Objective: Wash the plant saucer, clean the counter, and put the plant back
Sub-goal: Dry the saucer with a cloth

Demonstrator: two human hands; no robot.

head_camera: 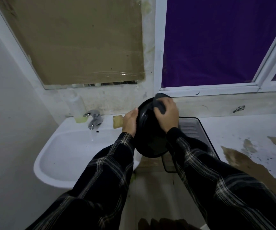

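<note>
saucer [148, 143], black and round, is held up on edge near the middle of the frame, tilted so its inner face looks toward the camera, between the white sink at the left and the counter at the right. left hand [130, 122] grips its left rim, fingers curled round the edge and thumb on top. right hand [167, 113] is at the saucer's upper rim, fingers closed round a dark grey cloth [159, 103] that lies pressed against the saucer's face. both arms wear dark plaid sleeves [110, 165].

sink [64, 156] fills the left centre of the frame; a chrome tap [93, 119] stands on its back ledge, with a pale plastic bottle [77, 107] just to the tap's left holding a little yellow-green liquid at the bottom, and a yellow sponge [117, 121] to the tap's right, near the left hand. no label or writing can be read on the bottle or anywhere else.

behind the saucer, a ribbed tray with a dark rim [193, 128] lies on the counter's left end. counter [243, 128] runs across the right of the frame, white, with brown muddy patches [238, 156] and dark specks toward the lower right. upper left shows a mirror covered by brown cardboard [77, 39] and clear tape; upper right shows a white-framed window [216, 40] with purple covering.
</note>
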